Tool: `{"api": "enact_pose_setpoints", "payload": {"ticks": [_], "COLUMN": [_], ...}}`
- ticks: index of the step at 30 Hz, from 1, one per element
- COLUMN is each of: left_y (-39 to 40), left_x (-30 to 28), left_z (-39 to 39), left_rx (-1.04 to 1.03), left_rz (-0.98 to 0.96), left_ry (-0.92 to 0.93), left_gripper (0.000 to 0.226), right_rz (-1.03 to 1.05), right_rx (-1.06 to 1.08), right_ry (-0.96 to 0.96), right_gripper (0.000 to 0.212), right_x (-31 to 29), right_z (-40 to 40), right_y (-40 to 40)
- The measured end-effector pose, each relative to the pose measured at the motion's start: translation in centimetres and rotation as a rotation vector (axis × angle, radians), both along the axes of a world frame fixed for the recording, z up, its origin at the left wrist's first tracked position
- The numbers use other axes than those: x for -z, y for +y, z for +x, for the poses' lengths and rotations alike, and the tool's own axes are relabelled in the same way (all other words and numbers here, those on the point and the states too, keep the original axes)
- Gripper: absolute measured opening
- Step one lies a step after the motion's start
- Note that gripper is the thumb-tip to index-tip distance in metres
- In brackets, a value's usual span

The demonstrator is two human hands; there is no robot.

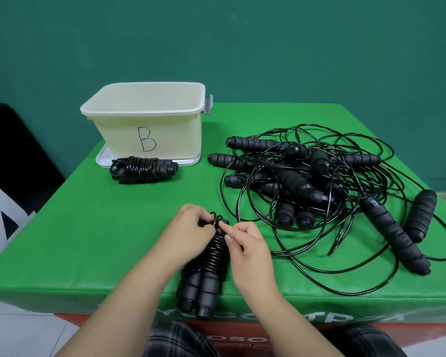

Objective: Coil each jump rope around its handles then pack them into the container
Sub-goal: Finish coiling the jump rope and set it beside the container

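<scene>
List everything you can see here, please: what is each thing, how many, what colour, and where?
Container: one, cream, marked B, back left on its lid.
Coiled rope: one, black, before the container.
Rope being coiled: one, black, near edge.
Tangled ropes: several, black, right side; count unclear.
Table: one, green cover.
Left hand: holds the bundle's top.
Right hand: fingers pinch the cord end.

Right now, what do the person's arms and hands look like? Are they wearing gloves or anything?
No gloves. The left hand and right hand are both bare, with short, plain fingernails. No rings, watch or bracelets show. The forearms are bare too, with no sleeves in view. At the bottom edge, dark plaid clothing covers the person's lap.
</scene>
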State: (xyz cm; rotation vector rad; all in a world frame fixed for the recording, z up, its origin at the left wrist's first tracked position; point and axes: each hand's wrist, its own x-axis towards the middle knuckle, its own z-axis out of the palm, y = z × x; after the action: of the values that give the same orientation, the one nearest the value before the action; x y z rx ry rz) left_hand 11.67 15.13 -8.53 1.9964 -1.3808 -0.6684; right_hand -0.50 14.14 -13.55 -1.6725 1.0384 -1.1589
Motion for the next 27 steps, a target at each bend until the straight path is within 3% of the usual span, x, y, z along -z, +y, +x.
{"api": "enact_pose_setpoints", "payload": {"ticks": [4,8,12,16,18,21,24,27], "left_y": [0.2,0.4,0.5,1.0,1.2,1.6,2.1,2.3], "left_x": [-2.6,-4.5,-3.9,-2.6,-2.5,-2.9,-3.5,-3.9], "left_z": [1.1,0.7,-0.2,-0.7,-0.8,-0.8,-1.3,-2.3], "left_rx": [0.197,0.221,0.186,0.136,0.094,0.122,0.221,0.249], "left_rz": [0.041,-0.222,-0.447,-0.541,-0.548,-0.531,-0.508,-0.5], "left_ry": [-0.051,-0.088,-0.038,-0.11,-0.247,-0.362,-0.353,-0.304], "left_gripper": [0.02,0.029,0.034,0.02,0.007,0.023,0.005,0.018], "right_rz": [-0.106,-0.236,-0.303,-0.254,-0.27,-0.283,-0.2,-0.166], "right_rx": [0.066,0.113,0.067,-0.068,-0.092,-0.197,-0.295,-0.248], "right_ry": [-0.087,-0.126,-0.086,0.016,0.068,0.045,0.014,0.053], "right_gripper": [0.043,0.036,0.042,0.053,0.059,0.057,0.037,0.033], "right_x": [-0.5,-2.4,-3.8,-4.2,-4.8,-6.2,-7.1,-7.4], "right_z": [0.0,-0.3,-1.2,-2.1,-2.1,-1.9,-1.4,-1.3], "right_y": [0.4,-0.6,-1.5,-1.4,-1.3,-1.4,-1.7,-2.5]}}
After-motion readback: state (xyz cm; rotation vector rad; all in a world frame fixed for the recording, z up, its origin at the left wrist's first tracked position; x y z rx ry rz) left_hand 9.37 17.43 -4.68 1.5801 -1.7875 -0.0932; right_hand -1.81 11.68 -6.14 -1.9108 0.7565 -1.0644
